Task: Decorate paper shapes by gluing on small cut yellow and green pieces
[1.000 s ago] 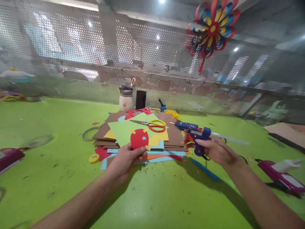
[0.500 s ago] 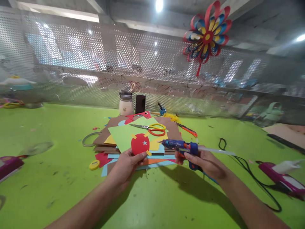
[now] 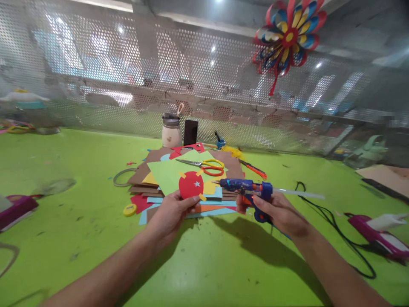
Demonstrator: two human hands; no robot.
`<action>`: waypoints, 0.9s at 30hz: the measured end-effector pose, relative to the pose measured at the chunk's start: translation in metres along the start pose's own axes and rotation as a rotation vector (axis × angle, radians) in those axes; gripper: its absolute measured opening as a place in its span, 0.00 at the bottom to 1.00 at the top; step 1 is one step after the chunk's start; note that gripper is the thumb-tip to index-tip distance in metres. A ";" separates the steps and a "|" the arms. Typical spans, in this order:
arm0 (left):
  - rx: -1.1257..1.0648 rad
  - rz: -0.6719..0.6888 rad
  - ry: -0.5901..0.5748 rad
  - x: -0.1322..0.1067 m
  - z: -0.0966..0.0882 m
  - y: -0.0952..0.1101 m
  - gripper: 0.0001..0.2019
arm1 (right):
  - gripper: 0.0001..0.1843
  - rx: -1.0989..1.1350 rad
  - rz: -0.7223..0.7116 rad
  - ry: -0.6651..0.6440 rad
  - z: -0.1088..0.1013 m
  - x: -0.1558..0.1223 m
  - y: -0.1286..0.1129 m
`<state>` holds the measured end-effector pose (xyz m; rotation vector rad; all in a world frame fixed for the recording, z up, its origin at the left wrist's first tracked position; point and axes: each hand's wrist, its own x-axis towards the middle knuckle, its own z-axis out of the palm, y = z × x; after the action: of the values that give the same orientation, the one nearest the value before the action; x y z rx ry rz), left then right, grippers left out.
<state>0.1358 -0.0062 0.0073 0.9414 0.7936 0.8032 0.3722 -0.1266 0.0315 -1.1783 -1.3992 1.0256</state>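
My left hand (image 3: pixel 171 213) pinches a red round paper cut-out (image 3: pixel 191 185) with a small pale star and yellow tabs, held upright over the near edge of a stack of coloured paper sheets (image 3: pixel 166 177). My right hand (image 3: pixel 281 213) grips a blue hot glue gun (image 3: pixel 247 187) with a clear glue stick sticking out behind. Its nozzle points left, a short way right of the cut-out and not touching it.
Yellow-and-orange scissors (image 3: pixel 206 165) lie on the paper stack on the green table (image 3: pixel 79 170). Behind stand a white jar (image 3: pixel 171 132) and a dark phone (image 3: pixel 190 132). A black cord (image 3: pixel 335 232) trails right; purple tools (image 3: pixel 377 238) lie at both sides. A paper pinwheel (image 3: pixel 289 36) hangs on the mesh wall.
My right hand brought the glue gun down and to the left, so its nozzle now sits close to the red cut-out. My left hand kept the cut-out almost still.
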 end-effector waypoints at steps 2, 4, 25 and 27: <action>-0.009 -0.010 -0.004 -0.001 0.001 -0.001 0.10 | 0.15 -0.099 -0.012 -0.003 0.007 0.000 -0.004; -0.016 -0.018 -0.013 -0.001 0.003 -0.001 0.10 | 0.13 -0.192 -0.019 0.089 0.014 0.003 -0.005; -0.073 0.002 -0.075 -0.006 0.023 -0.001 0.11 | 0.09 -0.041 0.016 0.337 0.073 0.046 0.014; -0.079 0.005 -0.080 -0.007 0.022 -0.002 0.12 | 0.09 -0.032 0.009 0.327 0.074 0.045 0.015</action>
<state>0.1522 -0.0210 0.0156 0.8998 0.6861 0.7907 0.2998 -0.0797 0.0135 -1.3106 -1.1564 0.7768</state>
